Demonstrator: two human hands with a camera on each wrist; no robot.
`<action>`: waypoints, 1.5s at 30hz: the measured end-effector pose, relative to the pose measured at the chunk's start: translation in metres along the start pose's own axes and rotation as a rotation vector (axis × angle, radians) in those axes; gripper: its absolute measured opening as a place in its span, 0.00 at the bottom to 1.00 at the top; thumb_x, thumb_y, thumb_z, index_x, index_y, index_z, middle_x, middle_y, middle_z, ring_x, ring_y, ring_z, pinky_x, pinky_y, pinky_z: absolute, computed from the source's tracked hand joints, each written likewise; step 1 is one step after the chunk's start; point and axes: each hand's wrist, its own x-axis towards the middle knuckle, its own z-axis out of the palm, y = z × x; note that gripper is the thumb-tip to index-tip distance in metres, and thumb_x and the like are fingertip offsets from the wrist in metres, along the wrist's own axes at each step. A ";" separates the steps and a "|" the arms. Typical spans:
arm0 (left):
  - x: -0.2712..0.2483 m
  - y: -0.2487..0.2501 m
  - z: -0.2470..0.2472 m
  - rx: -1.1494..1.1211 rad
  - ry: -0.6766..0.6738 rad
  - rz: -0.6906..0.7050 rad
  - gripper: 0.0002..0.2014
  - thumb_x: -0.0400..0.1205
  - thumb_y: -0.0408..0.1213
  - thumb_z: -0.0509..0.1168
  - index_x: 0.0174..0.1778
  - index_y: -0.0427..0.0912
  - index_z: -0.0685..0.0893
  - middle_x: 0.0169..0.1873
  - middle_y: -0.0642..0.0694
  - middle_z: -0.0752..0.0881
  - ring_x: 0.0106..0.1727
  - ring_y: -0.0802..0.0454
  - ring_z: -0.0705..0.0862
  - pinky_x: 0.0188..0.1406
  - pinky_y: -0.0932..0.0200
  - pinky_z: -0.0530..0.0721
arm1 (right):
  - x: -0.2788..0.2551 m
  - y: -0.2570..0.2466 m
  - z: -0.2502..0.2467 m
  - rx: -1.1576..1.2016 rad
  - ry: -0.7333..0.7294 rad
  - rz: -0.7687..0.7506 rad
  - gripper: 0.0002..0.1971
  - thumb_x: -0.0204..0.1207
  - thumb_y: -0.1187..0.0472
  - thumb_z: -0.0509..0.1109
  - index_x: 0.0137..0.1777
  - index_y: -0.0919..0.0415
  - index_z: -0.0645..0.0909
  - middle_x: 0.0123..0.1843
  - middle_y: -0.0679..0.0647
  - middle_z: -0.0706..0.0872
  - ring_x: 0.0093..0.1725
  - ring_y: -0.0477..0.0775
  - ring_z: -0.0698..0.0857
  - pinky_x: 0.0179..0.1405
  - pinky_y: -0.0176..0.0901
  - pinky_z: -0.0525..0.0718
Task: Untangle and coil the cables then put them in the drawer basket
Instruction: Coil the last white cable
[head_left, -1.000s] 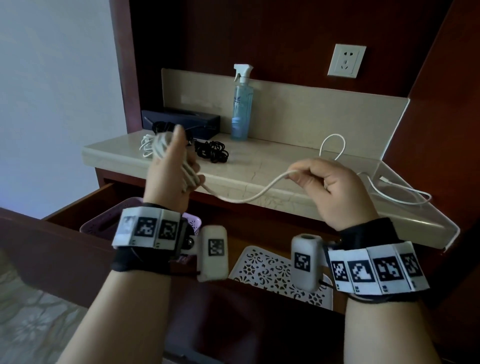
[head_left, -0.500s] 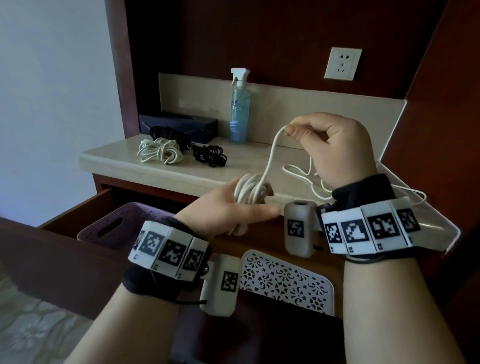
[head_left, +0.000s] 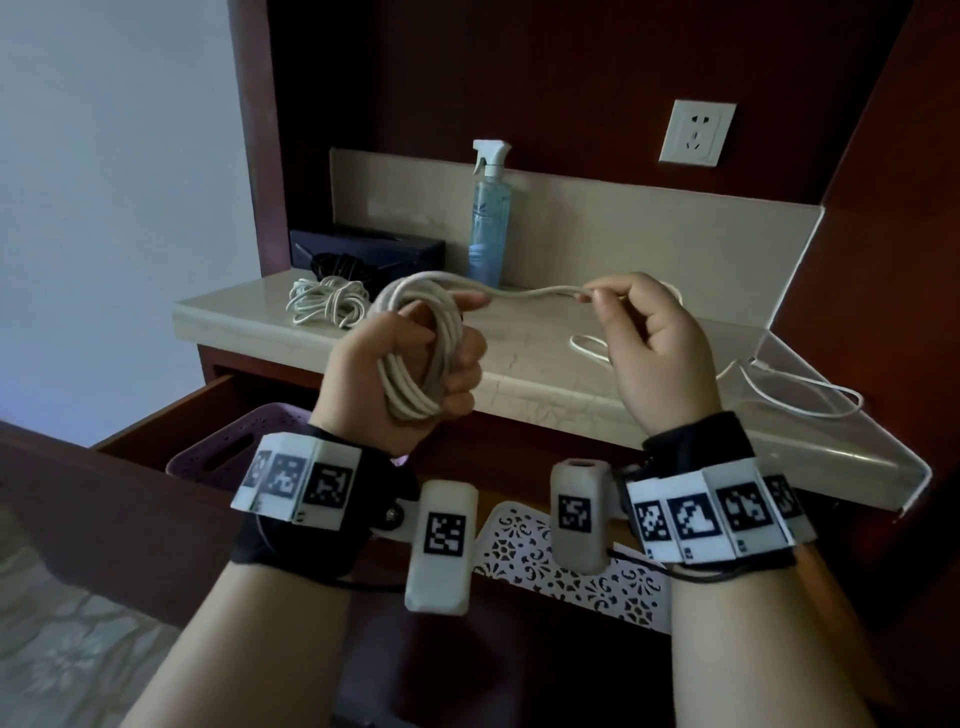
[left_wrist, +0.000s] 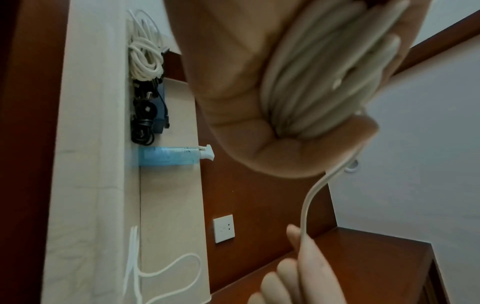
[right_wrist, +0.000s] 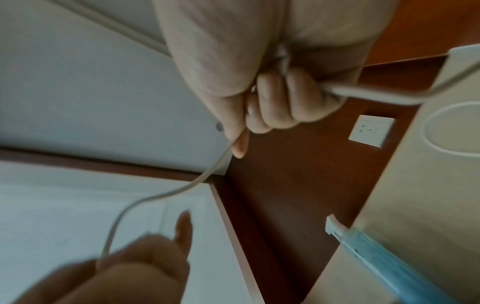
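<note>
The white cable (head_left: 524, 294) is stretched sideways from the coil (head_left: 415, 353) gripped in the left hand (head_left: 400, 374) to the right hand (head_left: 649, 343), where it is pinched.

A beige marble countertop (head_left: 524, 364) is sitting above an open drawer. A blue spray bottle (head_left: 488, 218) is standing at its back edge. Left of the bottle, a dark box (head_left: 374, 252) is lying against the back, with a black cable bundle (head_left: 337, 265) and a coiled white cable (head_left: 324, 304) resting in front. Right of the bottle, a loose white cable (head_left: 779, 384) is trailing across the surface.
</note>
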 end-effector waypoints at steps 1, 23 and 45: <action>0.000 -0.004 0.002 0.015 -0.007 -0.032 0.25 0.60 0.39 0.73 0.53 0.37 0.83 0.30 0.43 0.77 0.26 0.53 0.74 0.23 0.65 0.76 | 0.000 -0.003 0.003 -0.029 0.028 -0.043 0.07 0.81 0.62 0.63 0.47 0.59 0.83 0.32 0.37 0.79 0.34 0.31 0.77 0.35 0.22 0.71; -0.009 -0.006 0.005 0.014 0.347 0.019 0.21 0.79 0.34 0.47 0.42 0.38 0.88 0.44 0.43 0.89 0.50 0.46 0.86 0.50 0.51 0.83 | -0.022 -0.006 0.002 -0.411 -0.281 0.141 0.11 0.77 0.48 0.66 0.46 0.50 0.89 0.43 0.45 0.89 0.45 0.47 0.84 0.46 0.42 0.81; -0.006 -0.012 -0.001 0.297 0.450 0.028 0.16 0.72 0.51 0.68 0.42 0.40 0.78 0.31 0.49 0.79 0.29 0.55 0.78 0.27 0.62 0.80 | -0.021 -0.024 -0.009 -0.164 -0.268 -0.330 0.15 0.77 0.50 0.61 0.46 0.57 0.87 0.32 0.46 0.75 0.33 0.47 0.73 0.30 0.47 0.75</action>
